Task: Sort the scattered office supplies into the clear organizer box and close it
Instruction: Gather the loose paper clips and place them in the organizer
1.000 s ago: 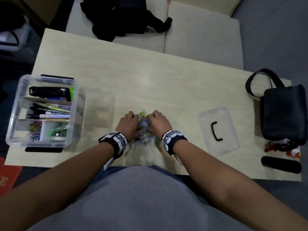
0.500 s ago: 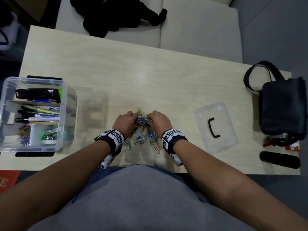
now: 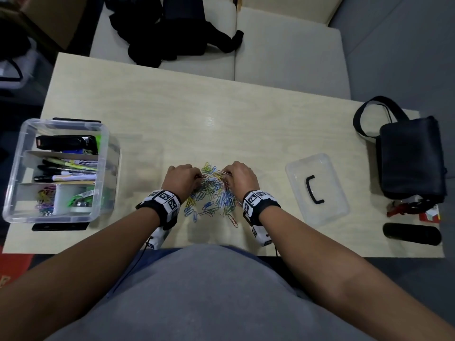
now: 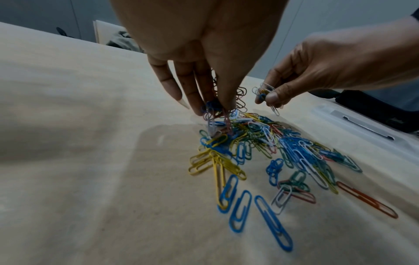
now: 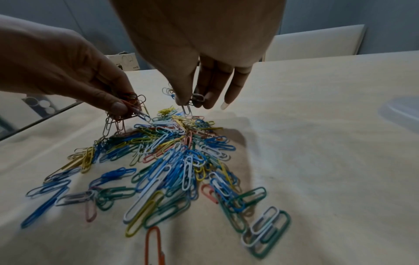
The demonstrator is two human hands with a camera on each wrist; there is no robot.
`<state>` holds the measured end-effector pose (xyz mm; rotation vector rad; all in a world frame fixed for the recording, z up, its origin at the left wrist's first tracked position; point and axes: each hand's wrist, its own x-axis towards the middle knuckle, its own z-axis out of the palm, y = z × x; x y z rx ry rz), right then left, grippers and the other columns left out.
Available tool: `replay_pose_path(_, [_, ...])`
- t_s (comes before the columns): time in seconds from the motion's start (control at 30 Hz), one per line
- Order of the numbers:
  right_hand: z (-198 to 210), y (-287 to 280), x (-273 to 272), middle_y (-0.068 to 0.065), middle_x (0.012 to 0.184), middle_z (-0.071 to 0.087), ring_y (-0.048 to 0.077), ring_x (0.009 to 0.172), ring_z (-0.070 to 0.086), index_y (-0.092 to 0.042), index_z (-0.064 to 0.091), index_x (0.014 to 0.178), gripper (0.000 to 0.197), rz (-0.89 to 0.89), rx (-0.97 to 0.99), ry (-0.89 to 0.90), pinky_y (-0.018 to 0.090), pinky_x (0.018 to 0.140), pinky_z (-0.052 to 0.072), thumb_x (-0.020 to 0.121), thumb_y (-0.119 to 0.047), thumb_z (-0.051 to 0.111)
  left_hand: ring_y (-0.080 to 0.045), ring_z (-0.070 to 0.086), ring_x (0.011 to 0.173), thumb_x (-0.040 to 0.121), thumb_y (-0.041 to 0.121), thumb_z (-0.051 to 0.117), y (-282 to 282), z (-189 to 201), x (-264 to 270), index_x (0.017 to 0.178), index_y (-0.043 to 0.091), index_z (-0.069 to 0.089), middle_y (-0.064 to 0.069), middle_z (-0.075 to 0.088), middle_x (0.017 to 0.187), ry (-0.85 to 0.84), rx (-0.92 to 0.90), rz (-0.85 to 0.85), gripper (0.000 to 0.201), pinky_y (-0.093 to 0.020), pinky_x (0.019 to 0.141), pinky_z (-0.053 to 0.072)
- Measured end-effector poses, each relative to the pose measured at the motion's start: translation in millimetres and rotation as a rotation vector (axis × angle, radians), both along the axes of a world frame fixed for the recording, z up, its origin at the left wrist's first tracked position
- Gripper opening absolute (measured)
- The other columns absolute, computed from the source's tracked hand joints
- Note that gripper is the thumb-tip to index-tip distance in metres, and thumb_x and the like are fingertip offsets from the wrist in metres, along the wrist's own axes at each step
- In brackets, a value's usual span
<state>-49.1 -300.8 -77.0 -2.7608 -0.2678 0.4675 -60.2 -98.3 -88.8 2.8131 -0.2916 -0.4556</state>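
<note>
Your paper clips [image 3: 213, 193] lie in a loose heap at the near middle of the table [image 3: 221, 114], directly between your two wrists. They point every way, with no shared long axis; a few blue and orange ones at the near edge of the heap run roughly near to far.

Your left hand [image 3: 181, 179] pinches a tangled bunch of clips [image 4: 223, 107] between thumb and fingertips, and the bunch dangles down onto the far left part of the heap. Your right hand [image 3: 240, 178] pinches a smaller cluster of clips [image 5: 192, 102] just above the far right part of the heap, with the little finger held out straight. The rest of the heap lies below and nearer to you than both grips.

The clear box [image 3: 59, 168] stands open at the left edge of the table, well apart from the heap, holding pens [image 3: 66, 171], a black stapler [image 3: 64, 142] and more clips in its near left compartment. Its lid [image 3: 317, 189] lies flat to the right of your right hand, handle up. Further right sit a black bag [image 3: 411, 156] and a black tube [image 3: 411, 233].
</note>
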Motion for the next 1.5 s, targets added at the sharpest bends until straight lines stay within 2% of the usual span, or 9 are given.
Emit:
replay_pose_path(0.2, [8.7,-1.4,-7.1,0.006,0.103,0.061,0.024,0.096,0.057,-0.014,0.069,0.109,0.021,-0.085,0.034,0.015,0.028,0.071,0.041,0.099,-0.023,0.052,-0.023,0.063,0.088,0.095,0.04,0.056,3.8,12.7,-4.0,0.101,0.026,0.072,0.002,0.069,0.093,-0.084,-0.05,0.036,0.022,-0.035,0.077,0.04])
replay_pose_path(0.53, [34.5,21.6,-13.3,0.009,0.096,0.062,0.026,0.088,0.059,-0.01,0.069,0.103,0.019,-0.138,0.161,-0.069,0.033,0.071,0.048,0.099,-0.02,0.053,-0.032,0.061,0.082,0.095,0.032,0.059,18.0,39.1,-9.9,0.1,0.018,0.072,-0.006,0.064,0.088,-0.104,-0.234,0.145,0.02,-0.033,0.065,0.04])
replay_pose_path(0.63, [44.0,38.6,-12.4,0.009,0.097,0.062,0.026,0.089,0.058,-0.012,0.069,0.103,0.017,-0.149,0.244,-0.101,0.03,0.07,0.043,0.097,-0.02,0.055,-0.031,0.061,0.086,0.094,0.031,0.06,26.4,50.8,-10.5,0.1,0.018,0.073,-0.007,0.064,0.09,-0.119,-0.263,0.191,0.019,-0.032,0.065,0.038])
replay_pose_path(0.73, [54.3,60.2,-10.8,0.011,0.098,0.062,0.028,0.091,0.059,-0.012,0.07,0.105,0.017,-0.149,0.325,-0.128,0.033,0.074,0.046,0.096,-0.02,0.057,-0.029,0.061,0.086,0.093,0.031,0.06,39.5,64.1,-11.9,0.099,0.019,0.073,-0.005,0.065,0.09,-0.143,-0.29,0.243,0.019,-0.032,0.066,0.039])
replay_pose_path(0.83, [63.5,86.2,-8.1,0.011,0.092,0.063,0.028,0.086,0.059,-0.011,0.071,0.1,0.015,-0.126,0.405,-0.16,0.035,0.073,0.046,0.094,-0.02,0.06,-0.028,0.061,0.086,0.092,0.031,0.061,58.4,76.1,-14.0,0.098,0.02,0.073,-0.004,0.065,0.089,-0.172,-0.324,0.301,0.018,-0.034,0.069,0.043])
replay_pose_path(0.97, [74.3,127.2,-5.2,0.009,0.088,0.064,0.026,0.082,0.059,-0.012,0.071,0.096,0.013,-0.076,0.468,-0.168,0.028,0.068,0.038,0.093,-0.021,0.061,-0.029,0.061,0.085,0.092,0.031,0.061,90.2,90.0,-22.8,0.098,0.019,0.073,-0.006,0.065,0.088,-0.214,-0.328,0.383,0.018,-0.036,0.071,0.045])
replay_pose_path(1.1, [84.3,166.8,-7.2,0.009,0.088,0.065,0.026,0.082,0.06,-0.012,0.071,0.094,0.013,-0.004,0.531,-0.173,0.034,0.074,0.045,0.093,-0.019,0.061,-0.03,0.061,0.085,0.091,0.032,0.063,127.2,97.7,-37.0,0.096,0.018,0.073,-0.008,0.066,0.088,-0.244,-0.31,0.476,0.018,-0.037,0.07,0.048])
replay_pose_path(1.23, [91.6,203.6,-12.9,0.01,0.089,0.065,0.026,0.083,0.06,-0.011,0.071,0.093,0.012,0.063,0.566,-0.16,0.033,0.074,0.044,0.093,-0.018,0.06,-0.027,0.063,0.081,0.09,0.033,0.065,165.0,105.8,-55.5,0.096,0.016,0.073,-0.007,0.068,0.088,-0.293,-0.322,0.555,0.02,-0.042,0.071,0.052])
replay_pose_path(1.5, [101.6,271.6,-28.7,0.01,0.098,0.067,0.026,0.09,0.06,-0.009,0.07,0.103,0.016,0.18,0.584,-0.126,0.028,0.077,0.042,0.093,-0.016,0.061,-0.026,0.066,0.087,0.089,0.032,0.066,239.2,112.2,-90.3,0.104,0.023,0.073,-0.005,0.072,0.096,-0.327,-0.279,0.738,0.019,-0.033,0.074,0.052])
